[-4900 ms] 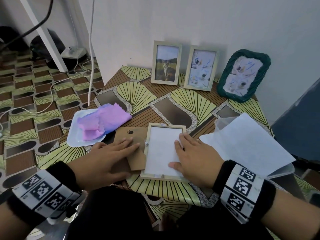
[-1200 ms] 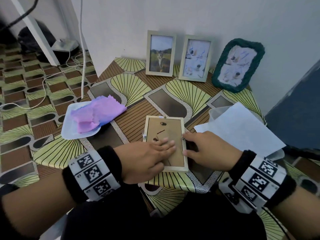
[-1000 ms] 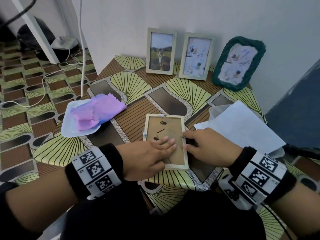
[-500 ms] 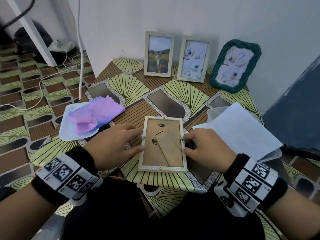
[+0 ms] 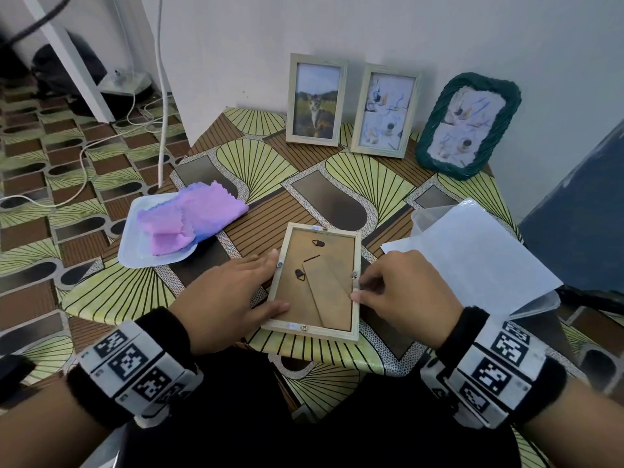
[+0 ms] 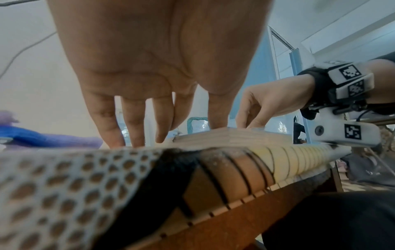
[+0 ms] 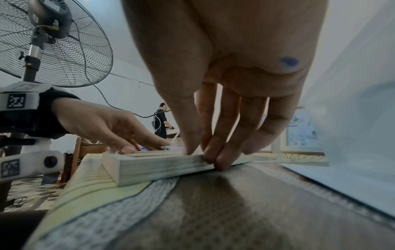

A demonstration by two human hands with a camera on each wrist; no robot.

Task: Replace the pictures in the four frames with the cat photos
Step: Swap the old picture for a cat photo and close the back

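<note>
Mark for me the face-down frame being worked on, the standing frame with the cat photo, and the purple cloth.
face-down frame (image 5: 319, 265), head view, on its brown backing board.
cat photo frame (image 5: 316, 100), head view, on the cat picture.
purple cloth (image 5: 199, 211), head view, on its upper fold.

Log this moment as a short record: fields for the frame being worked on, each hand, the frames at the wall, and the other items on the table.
Frame in work: wooden frame lying face down, brown backing board up
Left hand: fingers fairly straight against the frame's left edge, thumb on its near corner
Right hand: pinches the frame's right edge
At the wall: cat photo frame, second wooden frame, green woven frame, all upright
Also on table: purple cloth on white tray, white sheet
</note>
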